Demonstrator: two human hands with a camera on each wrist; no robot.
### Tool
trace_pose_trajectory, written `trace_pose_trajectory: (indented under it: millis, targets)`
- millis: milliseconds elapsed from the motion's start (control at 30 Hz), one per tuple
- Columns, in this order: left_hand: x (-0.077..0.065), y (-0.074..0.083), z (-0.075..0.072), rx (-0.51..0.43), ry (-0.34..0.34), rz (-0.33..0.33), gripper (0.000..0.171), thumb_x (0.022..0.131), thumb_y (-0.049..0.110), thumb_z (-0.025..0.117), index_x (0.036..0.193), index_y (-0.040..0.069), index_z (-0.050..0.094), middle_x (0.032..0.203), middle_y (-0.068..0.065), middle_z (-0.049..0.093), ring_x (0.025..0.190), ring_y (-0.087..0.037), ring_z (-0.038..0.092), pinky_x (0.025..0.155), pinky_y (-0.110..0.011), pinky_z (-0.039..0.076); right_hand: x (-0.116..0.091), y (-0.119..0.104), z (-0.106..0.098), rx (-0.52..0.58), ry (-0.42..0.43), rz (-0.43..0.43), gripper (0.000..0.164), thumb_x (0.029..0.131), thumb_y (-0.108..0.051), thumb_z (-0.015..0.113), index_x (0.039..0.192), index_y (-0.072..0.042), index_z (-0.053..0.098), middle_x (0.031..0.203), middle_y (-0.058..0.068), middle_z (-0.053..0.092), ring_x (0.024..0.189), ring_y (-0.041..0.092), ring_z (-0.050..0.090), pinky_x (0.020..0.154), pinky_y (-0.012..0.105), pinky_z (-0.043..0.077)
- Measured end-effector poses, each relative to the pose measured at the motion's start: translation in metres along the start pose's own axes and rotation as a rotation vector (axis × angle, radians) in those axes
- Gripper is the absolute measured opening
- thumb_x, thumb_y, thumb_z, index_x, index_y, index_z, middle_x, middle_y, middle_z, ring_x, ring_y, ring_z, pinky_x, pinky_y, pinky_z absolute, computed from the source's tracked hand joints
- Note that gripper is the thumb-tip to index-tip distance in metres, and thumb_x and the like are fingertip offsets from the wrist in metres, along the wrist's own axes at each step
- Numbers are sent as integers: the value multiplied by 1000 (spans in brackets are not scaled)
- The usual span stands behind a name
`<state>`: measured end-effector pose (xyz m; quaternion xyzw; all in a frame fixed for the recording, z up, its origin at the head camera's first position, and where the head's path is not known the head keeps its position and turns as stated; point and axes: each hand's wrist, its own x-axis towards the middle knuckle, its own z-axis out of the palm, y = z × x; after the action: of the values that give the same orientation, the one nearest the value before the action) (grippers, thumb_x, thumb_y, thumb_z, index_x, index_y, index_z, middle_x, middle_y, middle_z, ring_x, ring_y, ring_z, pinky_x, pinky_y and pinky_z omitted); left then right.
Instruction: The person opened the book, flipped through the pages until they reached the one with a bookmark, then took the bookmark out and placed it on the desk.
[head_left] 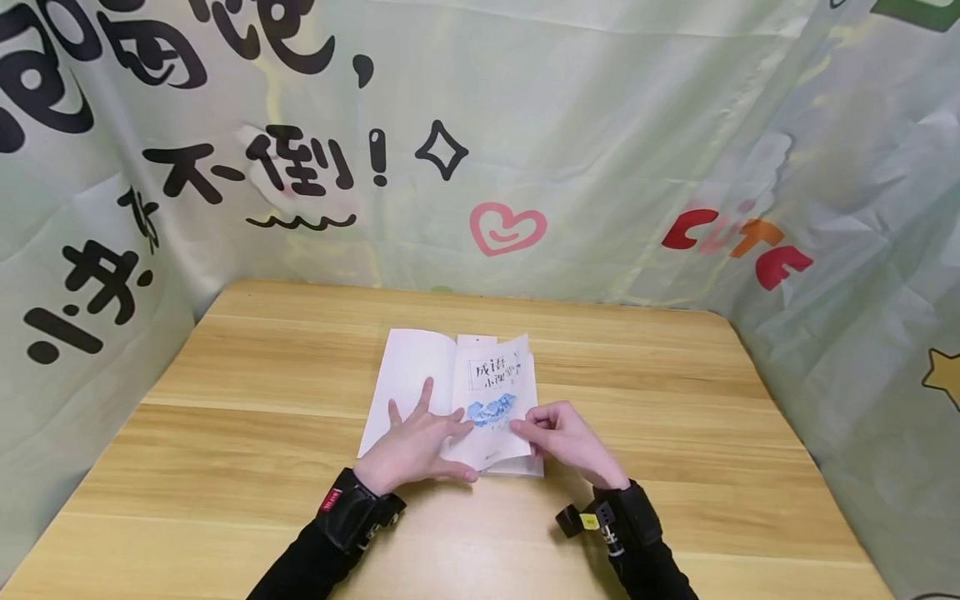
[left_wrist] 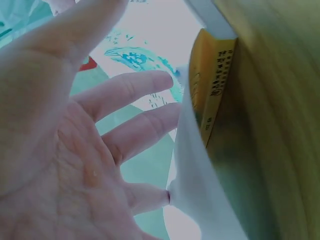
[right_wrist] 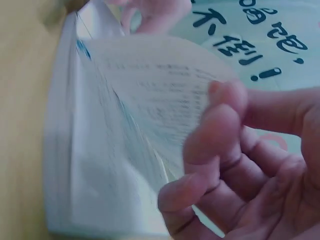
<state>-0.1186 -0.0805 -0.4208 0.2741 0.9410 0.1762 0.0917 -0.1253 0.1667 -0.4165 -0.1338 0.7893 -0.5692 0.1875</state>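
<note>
Book [head_left: 412, 362] lying open on the wooden table [head_left: 240, 400], about midway across, in front of the person. Left hand [head_left: 416, 442]: fingers spread and mostly straight, laid across the book near the fold, gripping nothing. Right hand [head_left: 566, 433]: thumb and fingers pinch the right side of a page [head_left: 483, 446], near its lower corner. That page curves up off the sheets beneath; its face carries black lettering above a blue picture, its underside small print. One sheet or several in the pinch, hard to say; the close view is blurred. Orange spine [left_wrist: 217, 82], dark characters along it, shows under the white cover. Black straps on both wrists. Behind, a pale green cloth [head_left: 600, 125] with black writing, a pink heart [head_left: 508, 247] and the word CUTE.
</note>
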Motion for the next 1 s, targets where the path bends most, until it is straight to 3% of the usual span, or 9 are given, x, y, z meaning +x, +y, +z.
trace_pose_trajectory:
  millis: [233,367,433,500,600,700,767,833,1000]
  targets:
    - [-2,-6,-8,-130,-58,5,83,71,67,65,138,19,55,142,-3,50,140,-44,1,87,-86,4,6,5,17,26,21,-137,34,93,-19,61,72,7,56,59,0,48,52,13,42,47,17,29]
    - [-2,-12,-15,-197,-58,12,84,73,67,64,141,18,51,140,-8,52,140,-39,15,91,-84,7,8,5,27,7,54,-195,31,93,-18,62,71,4,57,60,0,47,53,11,40,49,16,31]
    - [-2,-16,-19,-237,-48,18,81,78,65,61,142,16,49,135,-8,57,137,-36,26,96,-81,13,9,4,33,-5,78,-223,28,92,-17,62,72,1,56,65,2,52,60,11,49,57,15,42]
    - [-2,-20,-21,-297,-33,39,73,86,59,56,142,12,49,125,-8,64,130,-32,41,101,-71,26,10,2,40,-9,92,-266,24,93,-15,61,74,-1,57,78,8,61,76,16,58,73,21,53]
    - [-1,-26,-23,-358,5,91,62,97,49,46,139,4,49,117,-10,68,115,-25,57,99,-53,43,9,-5,49,-2,83,-333,18,95,-7,57,80,2,56,111,18,63,106,27,57,93,40,50]
    - [0,-31,-25,-394,40,117,58,102,44,38,136,-1,51,116,-14,68,108,-22,61,96,-46,48,7,-14,56,-3,39,-378,16,97,-3,53,106,8,59,129,26,54,111,33,56,89,47,52]
    - [-1,-33,-26,-418,54,106,58,103,43,34,134,-2,54,115,-15,68,109,-23,61,98,-47,47,7,-15,60,-61,14,-405,30,97,-5,54,125,7,53,134,25,51,115,32,55,92,49,50]
    - [-1,-35,-28,-451,66,70,58,103,44,32,130,-1,58,113,-13,69,108,-23,61,98,-48,46,8,-12,64,-162,-2,-428,35,96,-11,57,129,-1,52,138,22,49,119,30,53,95,52,47]
    - [-2,-33,-34,-518,96,-15,63,102,51,27,124,6,64,114,-8,69,105,-19,62,98,-47,46,11,2,72,-384,-29,-436,22,92,-34,61,102,-15,57,149,8,39,137,22,32,107,55,32]
